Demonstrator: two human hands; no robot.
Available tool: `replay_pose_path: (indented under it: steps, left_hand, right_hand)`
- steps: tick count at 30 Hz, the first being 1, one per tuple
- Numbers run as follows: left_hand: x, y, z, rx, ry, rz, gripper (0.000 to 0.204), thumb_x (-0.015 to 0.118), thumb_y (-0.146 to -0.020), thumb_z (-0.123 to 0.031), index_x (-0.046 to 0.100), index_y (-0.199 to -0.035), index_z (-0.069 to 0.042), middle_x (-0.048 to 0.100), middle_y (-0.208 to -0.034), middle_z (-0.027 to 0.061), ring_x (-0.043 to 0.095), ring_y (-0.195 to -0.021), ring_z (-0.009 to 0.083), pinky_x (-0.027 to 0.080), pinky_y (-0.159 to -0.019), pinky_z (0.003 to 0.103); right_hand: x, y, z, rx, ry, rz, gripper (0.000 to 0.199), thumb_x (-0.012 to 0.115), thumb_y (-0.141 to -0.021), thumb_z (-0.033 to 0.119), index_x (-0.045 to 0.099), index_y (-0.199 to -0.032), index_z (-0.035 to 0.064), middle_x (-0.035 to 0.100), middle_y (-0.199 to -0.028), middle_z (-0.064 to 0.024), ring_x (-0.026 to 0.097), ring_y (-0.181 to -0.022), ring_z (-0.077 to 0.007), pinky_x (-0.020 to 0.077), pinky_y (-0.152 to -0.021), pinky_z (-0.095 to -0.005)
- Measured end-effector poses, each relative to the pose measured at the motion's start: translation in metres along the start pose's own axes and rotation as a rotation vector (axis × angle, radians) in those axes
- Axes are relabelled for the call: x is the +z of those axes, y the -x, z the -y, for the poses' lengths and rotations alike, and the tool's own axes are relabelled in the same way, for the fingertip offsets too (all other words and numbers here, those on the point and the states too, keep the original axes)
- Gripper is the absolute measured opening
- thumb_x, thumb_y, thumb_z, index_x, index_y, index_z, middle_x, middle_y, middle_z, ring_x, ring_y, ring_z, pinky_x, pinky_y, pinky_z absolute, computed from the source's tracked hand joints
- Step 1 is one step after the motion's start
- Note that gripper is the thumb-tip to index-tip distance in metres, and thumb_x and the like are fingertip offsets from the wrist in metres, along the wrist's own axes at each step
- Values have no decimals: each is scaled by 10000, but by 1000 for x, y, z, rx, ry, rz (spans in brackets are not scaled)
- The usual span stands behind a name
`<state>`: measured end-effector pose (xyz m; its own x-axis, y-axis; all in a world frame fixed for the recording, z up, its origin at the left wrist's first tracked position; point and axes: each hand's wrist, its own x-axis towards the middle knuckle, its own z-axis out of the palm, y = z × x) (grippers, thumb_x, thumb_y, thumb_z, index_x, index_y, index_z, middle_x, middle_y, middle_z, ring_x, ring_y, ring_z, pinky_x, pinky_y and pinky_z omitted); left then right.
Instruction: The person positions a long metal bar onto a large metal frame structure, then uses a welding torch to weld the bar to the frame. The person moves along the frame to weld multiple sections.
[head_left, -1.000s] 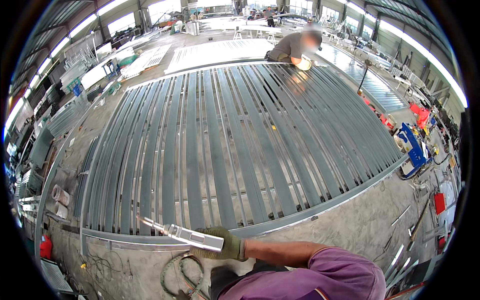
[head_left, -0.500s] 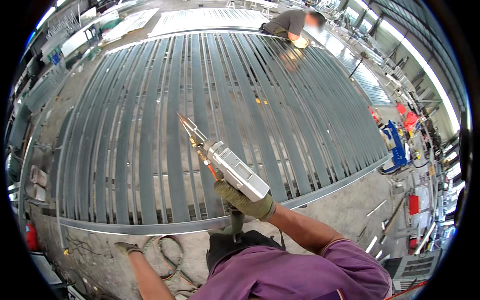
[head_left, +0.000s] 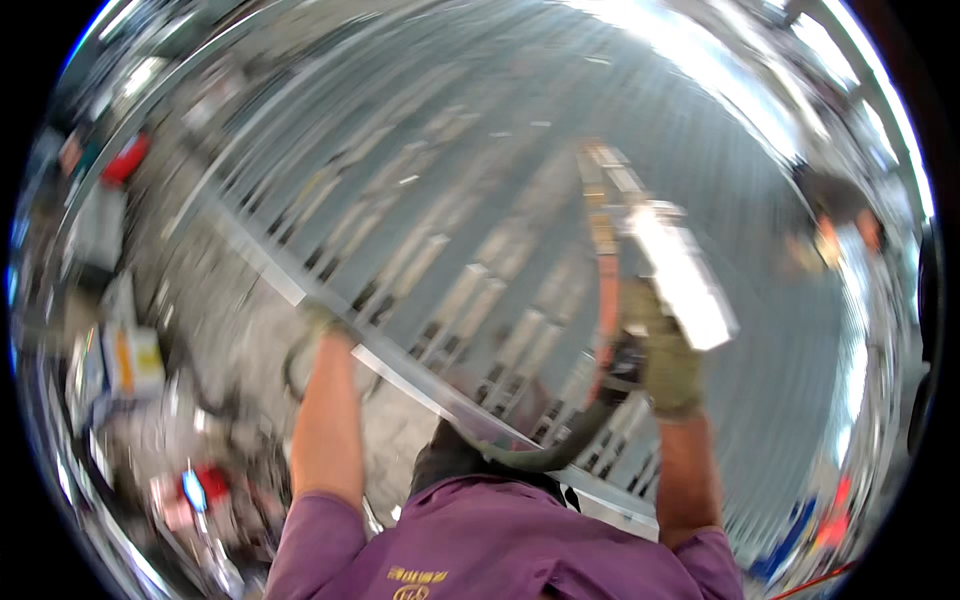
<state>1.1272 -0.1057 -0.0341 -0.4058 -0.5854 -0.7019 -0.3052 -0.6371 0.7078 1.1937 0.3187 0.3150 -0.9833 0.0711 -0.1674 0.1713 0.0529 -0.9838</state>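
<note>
My right hand [head_left: 670, 368], in an olive work glove, is wrapped round a silver handheld laser welding gun [head_left: 682, 272]. Its copper-tipped nozzle points away from me over a large grey panel of parallel metal slats [head_left: 450, 190]. An orange line runs along the gun, and a thick dark hose [head_left: 555, 452] droops from its grip toward my waist. My left hand [head_left: 325, 320], gloved too, is at the panel's near metal edge [head_left: 405, 378]; motion smears its fingers, and I cannot tell whether it touches the edge.
A co-worker [head_left: 840, 205] bends over the panel's far right side. Coiled hose [head_left: 300, 365] lies on the concrete floor by my left hand. Cluttered gear and a white-and-yellow box [head_left: 135, 360] stand at the left. A blue object [head_left: 785, 540] shows at lower right.
My view has swung left, so the panel now slants and the co-worker appears farther right. The welding gun has moved right in view, and my left hand has come up to the panel's edge.
</note>
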Motion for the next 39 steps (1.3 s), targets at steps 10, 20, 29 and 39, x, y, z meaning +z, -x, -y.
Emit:
replay_pose_path:
  steps: [10,20,29,39]
  left_hand:
    - [-13,-1,-21,89,-440,-557,862,221,-1081,-619,667,-1243,101,671,-1273,316,609,-1250,465,458,-1092,476]
    - [-7,10,-25,103,-627,-555,882,179,-1086,-606,688,-1187,108,668,-1245,344,622,-1229,463,477,-1052,478]
    - [-10,-1,-22,69,-736,-587,814,191,-1102,-552,699,-1149,82,706,-1155,320,682,-1101,465,523,-972,490]
    - [-19,-18,-3,254,-808,-532,617,239,-1121,-420,618,-1272,43,720,-1121,296,702,-1050,444,549,-870,508]
  right_hand:
    - [109,-121,-11,186,281,399,262,710,-983,309,699,-964,48,617,-663,-51,593,-550,-146,490,-539,-297]
    - [222,-177,-113,404,188,925,233,749,-954,229,706,-1038,16,648,-753,-19,586,-558,-101,500,-501,-277]
    - [273,-181,-131,469,227,985,216,744,-938,220,702,-1034,31,647,-759,0,586,-620,-94,491,-538,-282]
    - [291,-175,-159,406,183,1001,206,749,-928,199,709,-1018,19,656,-762,-10,592,-622,-110,502,-547,-301]
